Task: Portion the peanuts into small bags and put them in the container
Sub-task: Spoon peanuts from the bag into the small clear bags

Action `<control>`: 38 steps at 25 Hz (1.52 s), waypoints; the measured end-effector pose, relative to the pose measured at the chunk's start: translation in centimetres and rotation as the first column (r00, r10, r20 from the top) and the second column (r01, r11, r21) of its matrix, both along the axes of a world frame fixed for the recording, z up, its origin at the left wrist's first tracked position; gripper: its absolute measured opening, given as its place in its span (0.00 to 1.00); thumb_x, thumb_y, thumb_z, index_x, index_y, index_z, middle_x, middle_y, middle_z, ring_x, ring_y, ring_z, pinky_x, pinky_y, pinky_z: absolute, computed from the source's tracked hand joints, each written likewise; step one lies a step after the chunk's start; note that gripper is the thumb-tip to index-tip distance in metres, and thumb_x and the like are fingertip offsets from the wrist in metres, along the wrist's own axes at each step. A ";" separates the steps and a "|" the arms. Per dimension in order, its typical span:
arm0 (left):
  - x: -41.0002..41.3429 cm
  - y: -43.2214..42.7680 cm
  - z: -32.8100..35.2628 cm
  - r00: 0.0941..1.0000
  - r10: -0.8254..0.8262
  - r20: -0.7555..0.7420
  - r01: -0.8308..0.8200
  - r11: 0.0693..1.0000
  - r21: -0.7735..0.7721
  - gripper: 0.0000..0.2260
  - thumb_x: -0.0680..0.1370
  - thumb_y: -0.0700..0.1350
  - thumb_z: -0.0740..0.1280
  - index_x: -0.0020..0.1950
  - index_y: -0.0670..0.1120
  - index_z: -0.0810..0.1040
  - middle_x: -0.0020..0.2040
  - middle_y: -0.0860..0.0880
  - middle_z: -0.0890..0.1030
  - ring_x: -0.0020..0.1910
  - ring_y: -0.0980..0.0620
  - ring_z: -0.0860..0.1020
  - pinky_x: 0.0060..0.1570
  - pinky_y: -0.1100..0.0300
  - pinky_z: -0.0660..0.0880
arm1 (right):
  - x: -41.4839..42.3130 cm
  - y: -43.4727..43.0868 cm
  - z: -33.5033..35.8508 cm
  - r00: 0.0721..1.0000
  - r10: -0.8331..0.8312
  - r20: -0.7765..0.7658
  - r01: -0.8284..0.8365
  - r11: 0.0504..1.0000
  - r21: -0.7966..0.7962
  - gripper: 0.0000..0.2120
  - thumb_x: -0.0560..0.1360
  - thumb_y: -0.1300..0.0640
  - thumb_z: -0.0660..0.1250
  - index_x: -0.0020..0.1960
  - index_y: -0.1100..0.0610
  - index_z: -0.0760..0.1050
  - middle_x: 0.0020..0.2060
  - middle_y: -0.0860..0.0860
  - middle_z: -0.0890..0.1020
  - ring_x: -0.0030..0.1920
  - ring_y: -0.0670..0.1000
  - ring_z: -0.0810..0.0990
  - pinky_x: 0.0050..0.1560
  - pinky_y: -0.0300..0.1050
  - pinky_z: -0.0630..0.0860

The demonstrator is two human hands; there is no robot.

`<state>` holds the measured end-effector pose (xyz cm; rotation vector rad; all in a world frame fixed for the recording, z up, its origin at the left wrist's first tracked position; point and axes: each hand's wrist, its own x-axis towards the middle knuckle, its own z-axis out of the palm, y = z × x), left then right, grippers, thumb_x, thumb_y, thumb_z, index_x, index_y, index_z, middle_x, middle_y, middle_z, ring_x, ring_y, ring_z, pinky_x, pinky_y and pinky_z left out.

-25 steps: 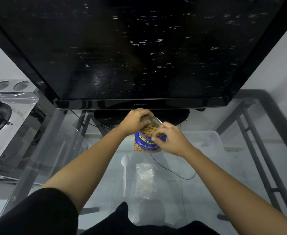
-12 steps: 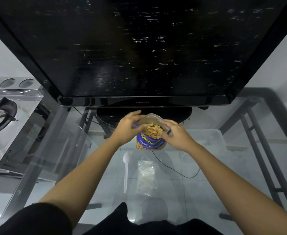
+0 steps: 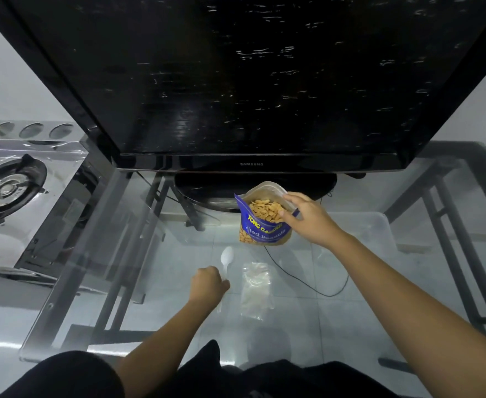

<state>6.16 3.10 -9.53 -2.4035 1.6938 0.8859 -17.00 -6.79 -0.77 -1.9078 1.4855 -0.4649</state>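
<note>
Best bet here: lift the white spoon (image 3: pixel 226 259) by its handle and keep the peanut bag (image 3: pixel 264 218) upright with its mouth wide so nothing spills on the glass table (image 3: pixel 149 254). The left hand (image 3: pixel 208 284) is knuckles-up, fingers curled around the spoon handle, forearm reaching in low. The right hand (image 3: pixel 310 218) pinches the bag's open rim, near the TV base. The small clear bags (image 3: pixel 256 288) lie just beside the spoon, and the clear container (image 3: pixel 379 234) waits off right.

Glass table (image 3: pixel 127 254) carrying television (image 3: pixel 236 81), peanut bag (image 3: pixel 261 228), white spoon (image 3: pixel 226 258), small clear bags (image 3: pixel 256 288), clear container (image 3: pixel 379 231)
</note>
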 end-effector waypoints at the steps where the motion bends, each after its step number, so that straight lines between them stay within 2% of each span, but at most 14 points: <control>1: -0.1 -0.5 0.6 0.999 0.032 -0.001 -0.032 0.999 -0.028 0.08 0.73 0.45 0.67 0.38 0.41 0.74 0.42 0.40 0.81 0.46 0.40 0.79 0.42 0.58 0.72 | 0.0 0.0 0.1 1.000 0.006 -0.004 -0.006 1.000 0.002 0.24 0.78 0.52 0.61 0.72 0.58 0.63 0.71 0.52 0.66 0.69 0.52 0.66 0.59 0.37 0.64; 5: 0.5 -4.6 6.0 0.940 0.234 -0.247 -0.311 0.884 -0.349 0.10 0.76 0.44 0.63 0.42 0.37 0.77 0.39 0.37 0.80 0.41 0.38 0.77 0.40 0.56 0.70 | 0.0 -0.1 0.1 1.000 0.005 -0.004 -0.005 1.000 0.012 0.25 0.78 0.52 0.61 0.72 0.58 0.62 0.71 0.53 0.66 0.69 0.52 0.66 0.58 0.38 0.66; 7: 0.8 -6.8 9.8 0.863 0.174 -0.474 -0.393 0.820 -0.417 0.07 0.75 0.43 0.62 0.45 0.44 0.79 0.36 0.42 0.80 0.37 0.42 0.78 0.38 0.54 0.74 | 0.0 0.0 0.1 1.000 -0.004 0.000 0.004 1.000 0.022 0.25 0.78 0.52 0.61 0.72 0.58 0.61 0.71 0.53 0.66 0.69 0.52 0.66 0.58 0.38 0.65; 9: 0.8 -8.1 12.7 0.782 0.003 -0.623 -0.329 0.851 -0.410 0.07 0.74 0.42 0.65 0.47 0.51 0.80 0.35 0.48 0.80 0.35 0.49 0.78 0.37 0.55 0.76 | 0.1 0.0 0.1 1.000 -0.010 0.012 0.010 0.999 0.037 0.25 0.78 0.51 0.61 0.73 0.58 0.61 0.71 0.52 0.65 0.69 0.52 0.66 0.57 0.36 0.66; 12: -0.5 -9.2 14.7 0.821 -0.124 -0.558 -0.180 0.870 -0.459 0.07 0.71 0.43 0.72 0.47 0.50 0.79 0.37 0.51 0.82 0.37 0.53 0.80 0.40 0.58 0.77 | 0.1 0.1 0.2 0.999 -0.015 0.045 0.012 0.998 0.069 0.26 0.79 0.52 0.60 0.73 0.57 0.59 0.72 0.52 0.64 0.69 0.50 0.65 0.55 0.36 0.67; 17: -3.1 -10.9 15.2 0.816 -0.104 -0.568 -0.258 0.814 -0.520 0.07 0.73 0.46 0.71 0.47 0.44 0.79 0.35 0.50 0.82 0.31 0.62 0.79 0.33 0.70 0.74 | 0.0 0.1 0.3 0.998 -0.012 0.065 0.006 0.996 0.084 0.26 0.78 0.52 0.61 0.73 0.57 0.59 0.72 0.51 0.63 0.69 0.50 0.65 0.54 0.37 0.69; 20: -4.1 -11.6 15.4 0.908 -0.213 -0.360 -0.082 0.755 -0.651 0.09 0.77 0.47 0.67 0.46 0.41 0.79 0.35 0.46 0.81 0.34 0.54 0.79 0.36 0.64 0.74 | -0.1 0.0 0.3 0.998 -0.001 0.064 -0.004 0.997 0.081 0.26 0.78 0.52 0.61 0.73 0.58 0.59 0.71 0.52 0.64 0.68 0.50 0.65 0.53 0.37 0.69; 22: -4.7 -12.0 14.9 0.942 -0.245 -0.230 0.050 0.780 -0.624 0.10 0.77 0.47 0.65 0.47 0.40 0.78 0.35 0.45 0.80 0.34 0.50 0.77 0.37 0.60 0.73 | -0.1 -0.2 0.1 0.998 -0.001 0.057 -0.003 0.997 0.073 0.26 0.78 0.52 0.61 0.73 0.58 0.59 0.71 0.52 0.64 0.69 0.50 0.65 0.54 0.37 0.68; 26: -4.5 -12.7 12.3 0.927 -0.063 -0.371 -0.115 0.891 -0.439 0.09 0.76 0.47 0.67 0.48 0.41 0.77 0.42 0.43 0.81 0.43 0.45 0.81 0.42 0.56 0.76 | 0.0 -0.3 -0.1 0.999 0.014 0.046 -0.017 0.997 0.069 0.26 0.79 0.52 0.61 0.73 0.58 0.59 0.72 0.52 0.64 0.69 0.50 0.64 0.57 0.36 0.66; 30: -4.5 -11.9 11.7 0.925 -0.044 -0.378 -0.196 0.796 -0.573 0.24 0.73 0.51 0.70 0.64 0.43 0.68 0.57 0.46 0.72 0.51 0.52 0.73 0.49 0.61 0.72 | 0.2 0.2 -0.1 0.999 -0.030 0.038 0.030 1.000 -0.009 0.25 0.78 0.52 0.61 0.72 0.58 0.62 0.71 0.53 0.64 0.70 0.52 0.64 0.61 0.41 0.66; 32: -4.2 -10.2 11.8 0.886 -0.064 -0.459 -0.298 0.678 -0.671 0.22 0.75 0.51 0.68 0.65 0.43 0.68 0.54 0.49 0.71 0.45 0.57 0.71 0.44 0.71 0.69 | 0.4 1.5 -0.4 0.988 -0.127 0.089 0.144 0.962 -0.231 0.20 0.77 0.53 0.63 0.67 0.59 0.68 0.66 0.55 0.70 0.65 0.53 0.68 0.60 0.43 0.68; 34: -3.8 -7.3 10.8 0.853 -0.115 -0.510 -0.349 0.601 -0.719 0.12 0.76 0.47 0.66 0.58 0.44 0.74 0.47 0.49 0.76 0.39 0.59 0.73 0.39 0.74 0.70 | 0.8 4.0 -1.4 0.966 -0.170 0.195 0.231 0.905 -0.356 0.15 0.77 0.54 0.64 0.60 0.60 0.73 0.55 0.55 0.75 0.56 0.51 0.74 0.52 0.38 0.71; 36: -3.2 -4.0 8.1 0.867 -0.159 -0.472 -0.275 0.638 -0.719 0.06 0.76 0.43 0.67 0.51 0.43 0.78 0.42 0.48 0.79 0.36 0.59 0.74 0.38 0.73 0.70 | 1.6 7.0 -3.5 0.966 -0.134 0.221 0.204 0.922 -0.330 0.14 0.77 0.52 0.62 0.57 0.59 0.74 0.50 0.52 0.75 0.50 0.48 0.74 0.49 0.36 0.70; 38: -2.6 -1.2 4.3 0.893 -0.225 -0.390 -0.105 0.739 -0.666 0.06 0.75 0.42 0.68 0.50 0.42 0.81 0.44 0.46 0.82 0.39 0.55 0.77 0.41 0.70 0.73 | 2.3 9.7 -6.4 0.981 -0.091 0.169 0.127 0.968 -0.217 0.17 0.76 0.49 0.60 0.57 0.60 0.74 0.51 0.52 0.75 0.50 0.49 0.75 0.52 0.38 0.70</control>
